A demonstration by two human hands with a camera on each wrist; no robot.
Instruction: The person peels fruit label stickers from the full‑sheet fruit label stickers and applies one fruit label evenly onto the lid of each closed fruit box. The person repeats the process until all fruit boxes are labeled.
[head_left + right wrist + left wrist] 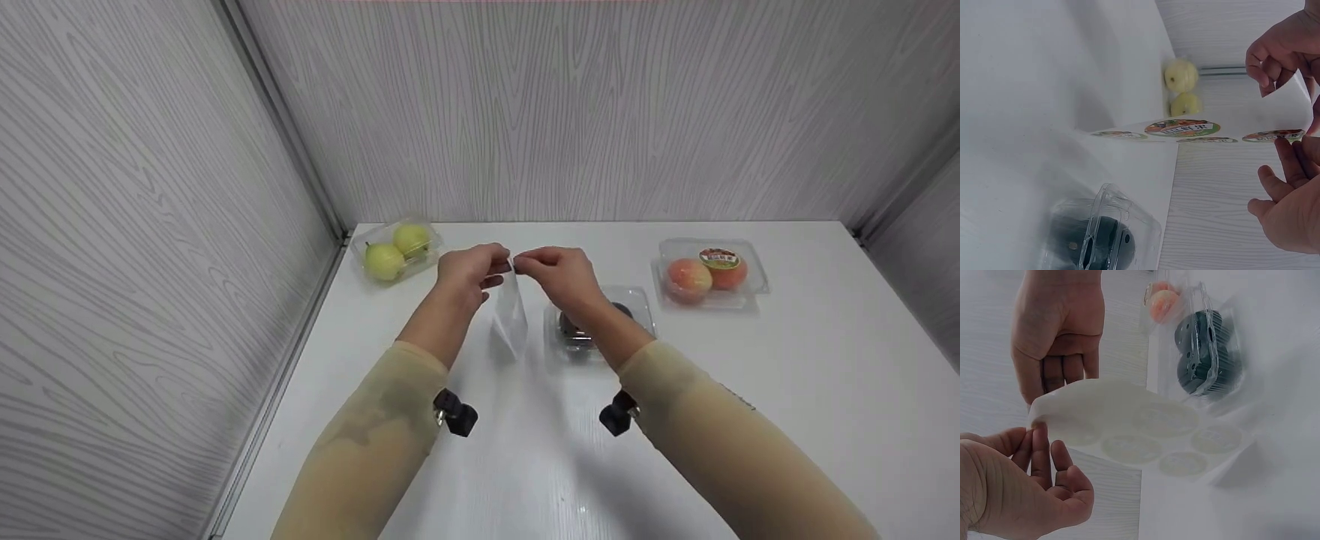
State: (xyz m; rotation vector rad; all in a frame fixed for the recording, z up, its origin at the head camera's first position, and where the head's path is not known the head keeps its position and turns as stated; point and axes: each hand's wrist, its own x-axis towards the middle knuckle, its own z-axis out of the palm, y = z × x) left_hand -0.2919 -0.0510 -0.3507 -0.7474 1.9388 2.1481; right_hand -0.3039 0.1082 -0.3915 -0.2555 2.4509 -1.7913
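Observation:
A white sheet of stickers [510, 315] hangs upright between my two hands over the white table. Its printed side faces the right wrist camera, showing several oval fruit labels [1182, 128] in green and red; the left wrist view shows its pale back. My left hand [471, 271] pinches the sheet's top edge, its other fingers loosely bent. With thumb and index finger, my right hand [559, 274] pinches at the same top edge, beside an oval label [1273, 135]. Below my right forearm stands a clear clamshell box [637, 301] of dark round fruit [1202, 351], partly hidden by the arm.
At the back left lies a clear box with two yellow-green pears [385, 261]. A closed clear box of two peach-coloured fruits [688, 279], bearing an oval label [720, 259], sits at the back right. Wood-grained panels [562, 112] wall the white table [795, 390] behind and at the sides.

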